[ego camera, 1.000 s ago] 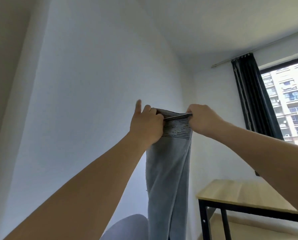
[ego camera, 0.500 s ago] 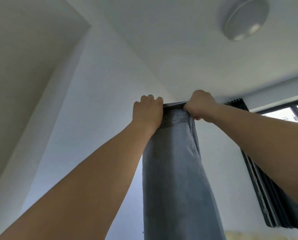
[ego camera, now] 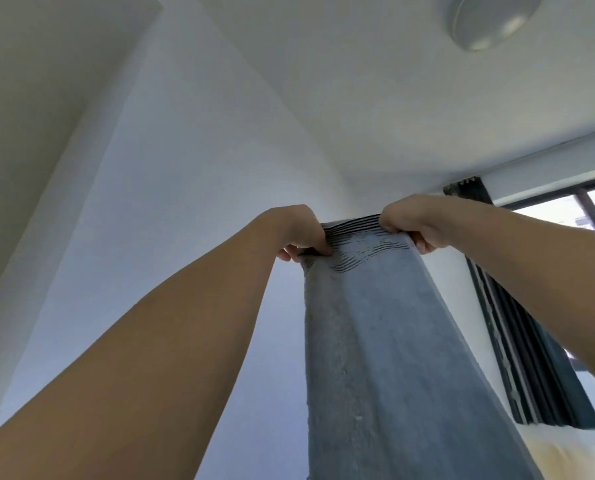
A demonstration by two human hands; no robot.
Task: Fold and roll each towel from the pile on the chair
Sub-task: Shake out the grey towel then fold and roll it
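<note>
A long blue-grey towel (ego camera: 386,358) with dark stripes near its top hem hangs straight down from my raised hands, folded lengthwise. My left hand (ego camera: 298,233) pinches the hem's left corner with curled fingers. My right hand (ego camera: 412,221) grips the right corner. Both arms reach up toward the ceiling. The towel's lower end runs out of the frame at the bottom. The chair and the pile are out of view.
White walls and ceiling fill the view, with a round ceiling lamp (ego camera: 490,19) at top right. A dark curtain (ego camera: 524,341) and a window (ego camera: 566,209) are on the right. A strip of light wooden table (ego camera: 573,459) shows at the bottom right.
Both hands have lifted the towel higher and the view has tilted up toward the ceiling. The hands have moved slightly apart along the hem, and the table has mostly left the frame.
</note>
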